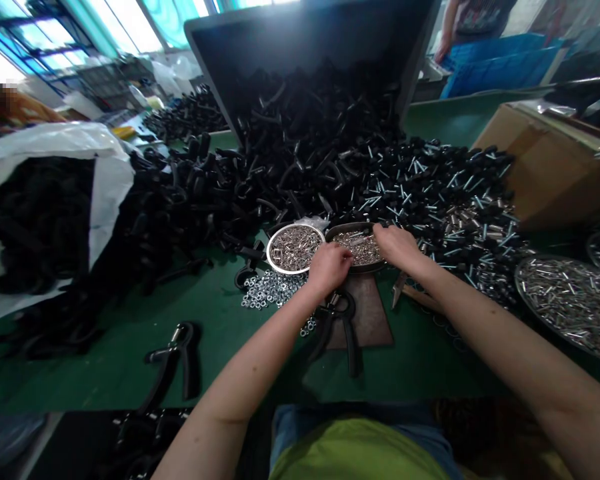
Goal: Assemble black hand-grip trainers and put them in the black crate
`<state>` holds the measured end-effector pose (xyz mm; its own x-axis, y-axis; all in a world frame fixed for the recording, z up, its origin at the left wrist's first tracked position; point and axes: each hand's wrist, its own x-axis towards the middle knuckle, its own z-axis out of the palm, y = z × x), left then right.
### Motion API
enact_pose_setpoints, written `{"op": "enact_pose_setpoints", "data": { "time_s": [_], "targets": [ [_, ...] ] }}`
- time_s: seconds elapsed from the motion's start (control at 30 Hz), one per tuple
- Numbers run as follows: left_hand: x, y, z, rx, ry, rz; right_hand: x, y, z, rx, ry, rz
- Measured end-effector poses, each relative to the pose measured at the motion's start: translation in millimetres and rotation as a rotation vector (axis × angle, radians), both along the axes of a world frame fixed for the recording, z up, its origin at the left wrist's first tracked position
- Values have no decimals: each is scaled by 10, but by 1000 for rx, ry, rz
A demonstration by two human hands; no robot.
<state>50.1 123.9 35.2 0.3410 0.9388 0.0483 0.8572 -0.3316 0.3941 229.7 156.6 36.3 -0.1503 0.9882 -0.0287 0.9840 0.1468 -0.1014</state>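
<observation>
My left hand [331,267] is closed with its fingers curled, between a white-rimmed bowl [271,263] and a dark oval tray [367,269], both full of small metal pins. Its fingertips are at the tray's left part; what they hold is hidden. At the tray's right end, my right hand [396,247] has its fingers pressed together by the rim; I cannot make out anything in them. Below my hands, a black hand gripper with a spring [351,337] lies partly on a brown board [375,317]. Loose hex nuts [273,290] are spread beside the bowl.
A heap of black handles [300,153] spills from a tilted bin [310,47]. Black-ended screws [405,190] lie to its right, near a cardboard box [545,160]. A pin-filled dish [575,300] is at right, a white sack [113,160] at left. Other people stand beyond.
</observation>
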Motion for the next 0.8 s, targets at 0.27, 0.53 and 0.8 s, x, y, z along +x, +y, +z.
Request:
{"op": "enact_pose_setpoints", "data": {
  "time_s": [0.27, 0.53, 0.8],
  "targets": [
    [435, 404, -151, -106, 132, -10, 162, 34, -19, -21, 476, -2],
    [292, 393, -148, -83, 45, 56, 156, -174, -41, -82, 890, -62],
    [111, 407, -165, -108, -134, 87, 9, -578, -153, -221, 1029, -30]
  ]
}}
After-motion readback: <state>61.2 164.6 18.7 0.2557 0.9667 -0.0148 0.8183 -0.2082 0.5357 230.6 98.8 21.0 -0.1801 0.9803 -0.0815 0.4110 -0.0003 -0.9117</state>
